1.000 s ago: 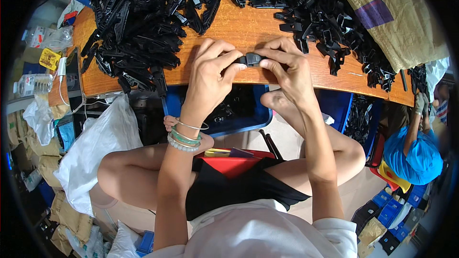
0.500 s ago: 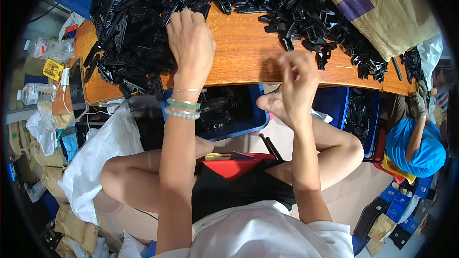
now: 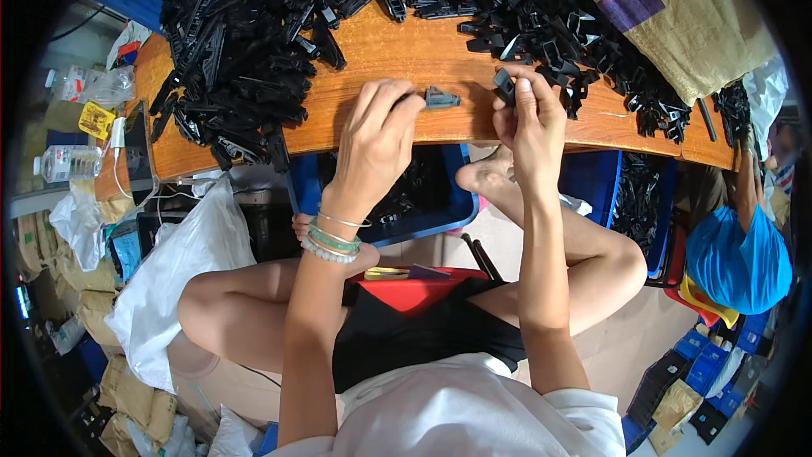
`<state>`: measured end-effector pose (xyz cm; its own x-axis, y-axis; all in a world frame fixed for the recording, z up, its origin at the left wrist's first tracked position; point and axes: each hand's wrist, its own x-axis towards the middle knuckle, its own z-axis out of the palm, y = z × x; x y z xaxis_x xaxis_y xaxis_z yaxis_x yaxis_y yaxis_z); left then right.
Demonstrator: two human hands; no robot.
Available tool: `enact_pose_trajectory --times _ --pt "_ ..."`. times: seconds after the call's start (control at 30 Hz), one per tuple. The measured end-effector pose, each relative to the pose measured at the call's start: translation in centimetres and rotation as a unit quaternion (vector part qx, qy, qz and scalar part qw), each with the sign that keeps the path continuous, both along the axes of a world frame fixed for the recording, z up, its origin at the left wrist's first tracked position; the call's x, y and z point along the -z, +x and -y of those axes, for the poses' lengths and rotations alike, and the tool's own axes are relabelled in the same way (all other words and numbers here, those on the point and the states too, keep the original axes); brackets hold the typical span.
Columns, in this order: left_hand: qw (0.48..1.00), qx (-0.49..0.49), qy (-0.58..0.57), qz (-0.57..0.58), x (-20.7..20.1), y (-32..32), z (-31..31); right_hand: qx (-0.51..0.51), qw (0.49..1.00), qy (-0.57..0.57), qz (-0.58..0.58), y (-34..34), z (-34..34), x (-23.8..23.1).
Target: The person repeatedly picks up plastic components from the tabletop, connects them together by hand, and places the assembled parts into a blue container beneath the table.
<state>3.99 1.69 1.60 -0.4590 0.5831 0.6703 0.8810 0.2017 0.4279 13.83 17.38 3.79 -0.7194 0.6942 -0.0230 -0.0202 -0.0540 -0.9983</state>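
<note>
Over the middle of the wooden table [image 3: 406,51] my left hand [image 3: 376,135] is closed on a long black plastic part [image 3: 442,99], whose end sticks out to the right past my fingertips. To the right of it, my right hand [image 3: 534,118] pinches a small black plastic clip [image 3: 504,86] between thumb and fingers. A short gap parts the two pieces. Behind my left hand lies a large heap of long black plastic parts [image 3: 237,59]. A pile of small black clips [image 3: 558,42] spreads along the table behind my right hand.
Below the table edge is a blue bin [image 3: 461,211] with black parts inside, and another blue bin [image 3: 588,186] stands to its right. A woven sack [image 3: 677,25] lies at the back right. Plastic bottles [image 3: 72,163] are at the left. A person in blue [image 3: 736,258] sits at far right.
My left hand has come back from the heap toward me and right, bringing a long black part. My right hand now shows a small black clip, turned toward that part.
</note>
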Motion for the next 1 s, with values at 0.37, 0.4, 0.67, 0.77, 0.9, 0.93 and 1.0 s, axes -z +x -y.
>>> enact_pose_trajectory --times 0.37,0.4,0.67,0.77,0.9,0.93,1.0 --pt "0.992 -0.006 0.001 0.124 -0.4 0.0 1.2 -0.207 0.975 -0.016 0.082 -0.1 -0.5 -1.5" --pt "0.992 -0.008 0.001 0.126 -0.4 -0.1 1.2 -0.212 0.972 0.015 0.097 0.0 -0.4 -1.4" --pt "0.99 -0.012 0.0 0.142 -0.4 -0.3 1.1 -0.138 0.986 -0.088 0.016 0.7 -0.6 -0.7" --pt "0.989 -0.012 -0.003 0.148 -0.4 -0.4 1.1 -0.147 0.986 -0.063 0.054 0.2 0.2 -0.4" --pt "0.988 -0.016 -0.006 0.156 -0.5 -0.4 1.2 -0.135 0.971 0.126 0.149 0.4 0.7 -1.0" --pt "0.988 -0.012 -0.009 0.154 -0.5 -0.5 1.3 -0.138 0.971 0.126 0.15 0.4 0.6 -1.0" --pt "0.988 -0.009 -0.011 0.154 -0.5 -0.6 1.3 -0.157 0.959 0.206 0.118 0.6 -0.1 -1.0"
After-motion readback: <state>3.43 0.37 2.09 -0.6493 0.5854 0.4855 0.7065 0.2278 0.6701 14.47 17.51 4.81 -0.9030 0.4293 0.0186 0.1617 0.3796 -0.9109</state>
